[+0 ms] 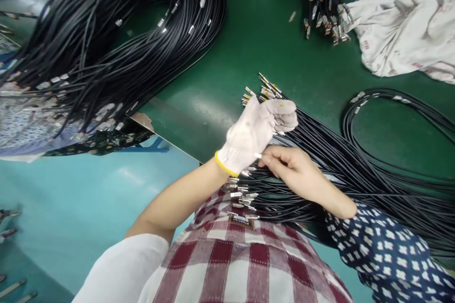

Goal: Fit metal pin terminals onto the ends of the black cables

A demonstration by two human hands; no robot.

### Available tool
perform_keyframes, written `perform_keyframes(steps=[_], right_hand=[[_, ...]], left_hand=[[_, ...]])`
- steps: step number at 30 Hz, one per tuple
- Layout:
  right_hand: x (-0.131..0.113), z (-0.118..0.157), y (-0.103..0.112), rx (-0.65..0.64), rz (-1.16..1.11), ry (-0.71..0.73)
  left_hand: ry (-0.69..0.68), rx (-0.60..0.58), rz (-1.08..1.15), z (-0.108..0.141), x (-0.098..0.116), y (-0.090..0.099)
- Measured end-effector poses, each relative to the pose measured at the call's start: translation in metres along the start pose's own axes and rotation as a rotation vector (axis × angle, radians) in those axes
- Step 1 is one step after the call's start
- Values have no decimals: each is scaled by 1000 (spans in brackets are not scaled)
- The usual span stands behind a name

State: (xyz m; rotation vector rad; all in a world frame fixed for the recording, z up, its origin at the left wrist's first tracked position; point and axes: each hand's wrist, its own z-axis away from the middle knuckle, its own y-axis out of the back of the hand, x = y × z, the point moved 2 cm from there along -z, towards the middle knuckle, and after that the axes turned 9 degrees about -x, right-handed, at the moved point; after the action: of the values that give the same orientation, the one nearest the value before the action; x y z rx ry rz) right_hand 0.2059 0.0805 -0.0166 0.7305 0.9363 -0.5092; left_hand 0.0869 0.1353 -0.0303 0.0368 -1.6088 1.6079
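Observation:
My left hand (261, 125), in a white glove with a yellow cuff, is closed, its fingers bent and pressed together over a bundle of black cables (330, 139). What lies inside its grip is hidden. Metal cable ends (268, 87) stick out just beyond the glove. My bare right hand (284, 163) pinches a small silvery-white piece (258, 155) between thumb and fingertips, close to the heel of the glove. More cables with metal ends (243, 196) lie below the hands, against the checked apron (259, 260).
A large looped cable bundle (199, 14) lies at the upper left. Another bundle (325, 4) and a white patterned cloth (401, 23) are at the upper right. A thinner coil (350, 113) sits at right on the green table (234, 57). Small loose metal parts lie near the top.

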Motion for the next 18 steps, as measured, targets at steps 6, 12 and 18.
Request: perform_keyframes(steps=[6, 12, 18], right_hand=[[4, 2, 4, -54, -235, 66], [3, 9, 8, 129, -427, 192], [2, 13, 12, 314, -462, 201]], left_hand=[[-6, -22, 32, 2, 3, 1], [-15, 10, -5, 7, 7, -1], [-44, -60, -206, 10, 6, 3]])
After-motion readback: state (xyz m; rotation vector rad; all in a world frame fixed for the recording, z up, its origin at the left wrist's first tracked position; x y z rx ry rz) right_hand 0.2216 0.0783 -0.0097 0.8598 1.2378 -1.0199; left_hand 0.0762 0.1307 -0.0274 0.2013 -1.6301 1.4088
